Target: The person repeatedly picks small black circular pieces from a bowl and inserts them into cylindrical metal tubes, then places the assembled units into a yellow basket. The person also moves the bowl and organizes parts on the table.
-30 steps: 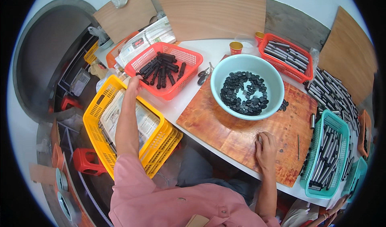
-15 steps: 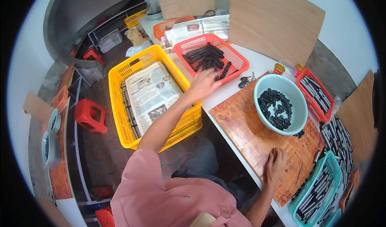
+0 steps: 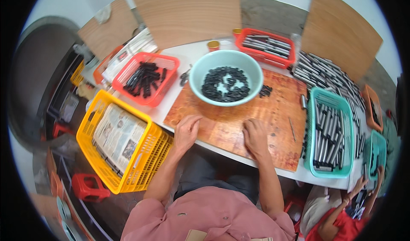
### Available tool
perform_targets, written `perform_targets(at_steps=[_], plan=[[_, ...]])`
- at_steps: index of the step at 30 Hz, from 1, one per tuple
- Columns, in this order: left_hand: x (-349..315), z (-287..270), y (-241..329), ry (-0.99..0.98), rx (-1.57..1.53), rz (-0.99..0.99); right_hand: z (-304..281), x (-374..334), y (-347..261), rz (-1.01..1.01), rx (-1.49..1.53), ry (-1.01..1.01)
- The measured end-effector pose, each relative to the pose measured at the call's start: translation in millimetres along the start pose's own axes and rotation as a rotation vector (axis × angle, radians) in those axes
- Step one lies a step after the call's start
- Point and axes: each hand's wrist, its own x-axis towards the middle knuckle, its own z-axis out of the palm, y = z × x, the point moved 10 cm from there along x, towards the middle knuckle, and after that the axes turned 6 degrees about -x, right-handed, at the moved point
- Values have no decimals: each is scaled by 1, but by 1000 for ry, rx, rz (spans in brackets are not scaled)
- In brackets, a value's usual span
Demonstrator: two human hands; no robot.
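My left hand (image 3: 187, 132) rests at the near left edge of the wooden board (image 3: 226, 130), its fingers curled in. Whether it holds anything small is hidden. On the same board, further right, my right hand (image 3: 255, 136) lies knuckles up with the fingers bent under; what they may hold cannot be seen. Beyond both hands stands a pale blue basin (image 3: 196, 85), its bottom covered with small black pieces (image 3: 226, 95). A little heap of similar black pieces (image 3: 265, 90) lies by the basin's right side. A thin metal rod (image 3: 292, 129) lies on the board's right part.
A red basket (image 3: 124, 72) of black parts and a yellow crate (image 3: 96, 106) with newspaper are at left. Right stands a teal basket (image 3: 314, 113) of metal tubes; more tubes (image 3: 326, 74) are piled behind. A red tray (image 3: 267, 61) holds others. A co-worker's hands (image 3: 361, 184) show lower right.
My view has swung right. My left hand has come back from the red basket to the board's near edge. My right hand remains on the board, and a co-worker has come into sight.
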Motion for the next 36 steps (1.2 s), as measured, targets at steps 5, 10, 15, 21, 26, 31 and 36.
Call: perform_targets(at_steps=[5, 10, 15, 21, 26, 31, 36], plan=[[19, 45, -32, 153, -424, -270, 5, -7, 11, -9, -3, 2], [37, 54, -86, 418, -621, -563, 9, -10, 18, -7, -1, 0], [83, 79, -122, 409, -961, -690, 15, -11, 26, 30, 12, -20], [102, 83, -141, 472, -1007, -707, 13, -10, 22, 31, 26, 0], [102, 75, -93, 469, -1101, -502, 10, -11, 23, 32, 25, 25], [104, 70, -95, 465, -1107, -412, 11, -8, 23, 42, 21, -2], [109, 74, -113, 494, -1161, -456, 10, -6, 17, 28, -2, 3]])
